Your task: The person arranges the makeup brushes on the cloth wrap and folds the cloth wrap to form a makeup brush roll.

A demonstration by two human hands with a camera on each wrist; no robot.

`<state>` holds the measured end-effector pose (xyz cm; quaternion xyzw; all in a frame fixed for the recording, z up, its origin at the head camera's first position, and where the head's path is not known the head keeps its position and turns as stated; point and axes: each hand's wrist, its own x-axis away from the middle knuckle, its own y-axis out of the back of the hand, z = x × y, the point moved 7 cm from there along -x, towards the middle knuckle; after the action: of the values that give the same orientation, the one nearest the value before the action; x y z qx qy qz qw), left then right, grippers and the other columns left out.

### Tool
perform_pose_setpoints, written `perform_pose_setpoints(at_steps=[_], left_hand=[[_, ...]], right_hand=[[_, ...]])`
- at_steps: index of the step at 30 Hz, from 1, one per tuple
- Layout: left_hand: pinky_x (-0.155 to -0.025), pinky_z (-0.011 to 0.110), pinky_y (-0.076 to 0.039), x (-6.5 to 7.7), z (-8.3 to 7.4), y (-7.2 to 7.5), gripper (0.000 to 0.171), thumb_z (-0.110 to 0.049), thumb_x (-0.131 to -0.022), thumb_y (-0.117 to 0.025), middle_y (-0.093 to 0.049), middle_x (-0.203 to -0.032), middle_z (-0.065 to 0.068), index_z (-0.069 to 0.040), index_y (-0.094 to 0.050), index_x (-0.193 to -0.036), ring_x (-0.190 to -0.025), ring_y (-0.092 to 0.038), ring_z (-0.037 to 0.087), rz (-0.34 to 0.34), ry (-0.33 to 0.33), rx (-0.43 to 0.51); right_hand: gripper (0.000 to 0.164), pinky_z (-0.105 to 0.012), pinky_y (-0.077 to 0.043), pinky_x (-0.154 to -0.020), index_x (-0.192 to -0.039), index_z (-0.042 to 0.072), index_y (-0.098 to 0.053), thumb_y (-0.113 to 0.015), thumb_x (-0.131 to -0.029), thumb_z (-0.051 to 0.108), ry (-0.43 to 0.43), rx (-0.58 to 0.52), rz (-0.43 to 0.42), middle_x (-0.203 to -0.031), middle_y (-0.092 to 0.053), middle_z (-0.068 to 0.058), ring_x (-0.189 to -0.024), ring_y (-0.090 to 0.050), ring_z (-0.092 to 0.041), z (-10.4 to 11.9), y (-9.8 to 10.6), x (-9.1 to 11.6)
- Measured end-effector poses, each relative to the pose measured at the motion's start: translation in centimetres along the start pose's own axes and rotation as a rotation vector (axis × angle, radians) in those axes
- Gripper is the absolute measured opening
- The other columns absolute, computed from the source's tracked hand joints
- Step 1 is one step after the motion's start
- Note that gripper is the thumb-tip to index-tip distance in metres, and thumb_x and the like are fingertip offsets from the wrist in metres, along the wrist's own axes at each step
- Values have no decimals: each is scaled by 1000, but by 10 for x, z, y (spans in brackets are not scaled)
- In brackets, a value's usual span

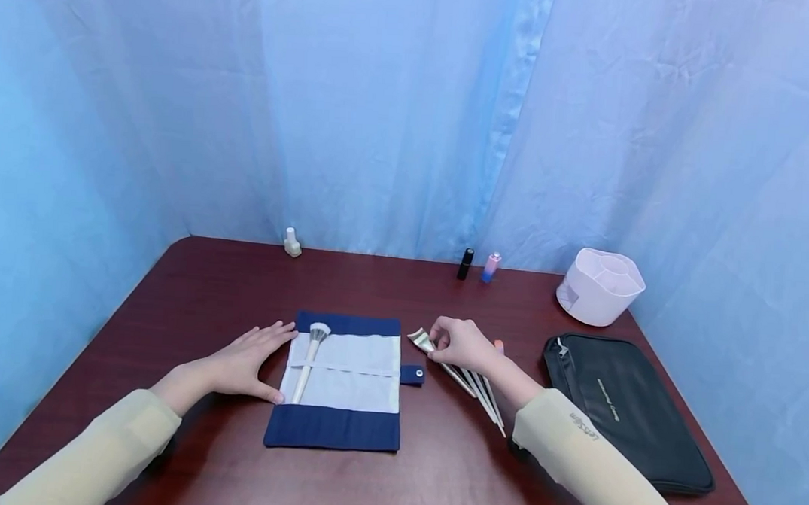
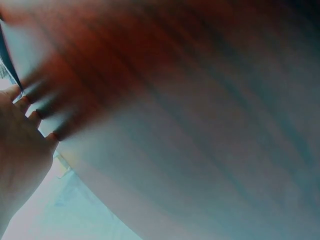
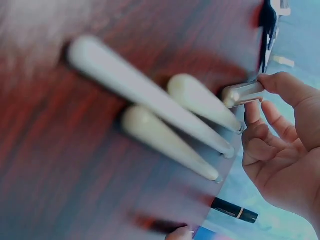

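Observation:
A navy brush roll [image 1: 332, 430] with a white lining lies unfolded on the table. One makeup brush [image 1: 308, 361] with pale bristles lies at the left of its lining, tucked under the thin elastic band. My left hand [image 1: 244, 362] rests spread along the roll's left edge, thumb and fingertips at the fabric. To the right of the roll, my right hand [image 1: 464, 347] pinches a makeup brush [image 3: 245, 94] between thumb and finger, near its head. Several other makeup brushes [image 3: 150, 100] lie beside it, their pale handles slanting toward me; the hand partly covers their heads in the head view.
A black zip case [image 1: 631, 413] lies at the right, with a white divided organizer [image 1: 599, 287] behind it. Along the back edge stand a nail polish bottle [image 1: 293, 243], a black tube [image 1: 466, 264] and a pink-blue bottle [image 1: 491, 267]. Blue curtains border the table.

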<state>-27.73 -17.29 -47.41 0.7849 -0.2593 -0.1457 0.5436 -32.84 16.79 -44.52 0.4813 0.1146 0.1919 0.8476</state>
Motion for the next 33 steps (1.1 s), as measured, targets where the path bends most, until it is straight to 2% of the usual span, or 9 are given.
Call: perform_pose_setpoints(at_steps=[7, 14, 17, 19, 22, 28, 31, 33], left_hand=[[-112, 59, -14, -1, -1, 2, 109, -67, -68, -70, -22, -155, 14, -7, -28, -148, -142, -16, 37, 15, 7, 12], [-112, 59, -14, -3, -2, 2, 108, -65, -68, -71, -23, -155, 14, -7, -29, -148, -142, -16, 37, 19, 3, 18], [-112, 59, -14, -2, -1, 1, 109, -66, -67, -71, -23, -155, 14, -7, -29, -148, -142, -17, 38, 22, 4, 18], [-112, 59, -14, -2, 0, 1, 109, -67, -67, -71, -23, -155, 14, -7, -29, -148, -142, -17, 37, 22, 4, 14], [-112, 58, -14, -3, 1, 0, 110, -68, -67, -70, -23, -155, 14, -7, -28, -148, -142, -17, 37, 21, 4, 7], [-112, 58, -14, -2, 1, 0, 109, -68, -67, -70, -23, -155, 14, -7, -28, -148, -142, -16, 37, 14, 0, 13], [-112, 59, -15, -2, 0, 0, 109, -68, -67, -70, -23, -155, 14, -7, -29, -148, -142, -17, 37, 8, -4, 10], [-112, 58, -15, -2, 0, 0, 109, -68, -67, -70, -23, -155, 14, -7, -28, -148, -142, -16, 37, 8, -3, 7]], right_hand=[[26, -27, -49, -59, -99, 11, -59, -74, -79, 17, -23, -168, 4, -73, -63, 3, -65, -58, -12, 15, 12, -1], [22, -26, -50, -57, -100, 10, -66, -72, -81, 20, 21, -218, -7, -75, -63, 2, -62, -58, -11, 38, 23, -11], [20, -33, -54, -56, -99, 10, -63, -71, -83, 18, 60, -285, 17, -77, -63, -2, -60, -60, -16, 50, 24, -16], [18, -42, -56, -58, -99, 9, -61, -69, -84, 15, 94, -348, 35, -78, -64, -9, -59, -63, -23, 60, 25, -20], [14, -48, -55, -62, -99, 8, -60, -65, -88, 15, 143, -402, 41, -80, -66, -15, -61, -65, -31, 73, 26, -27], [18, -39, -55, -64, -106, 14, -61, -62, -92, 24, 197, -395, -22, -88, -68, -8, -56, -65, -21, 93, 27, -44], [20, -38, -56, -66, -108, 15, -60, -63, -91, 27, 201, -455, -37, -93, -69, -6, -59, -67, -19, 100, 24, -51], [22, -38, -57, -67, -108, 13, -60, -64, -91, 26, 197, -526, -47, -95, -69, -7, -67, -69, -20, 104, 21, -56]])
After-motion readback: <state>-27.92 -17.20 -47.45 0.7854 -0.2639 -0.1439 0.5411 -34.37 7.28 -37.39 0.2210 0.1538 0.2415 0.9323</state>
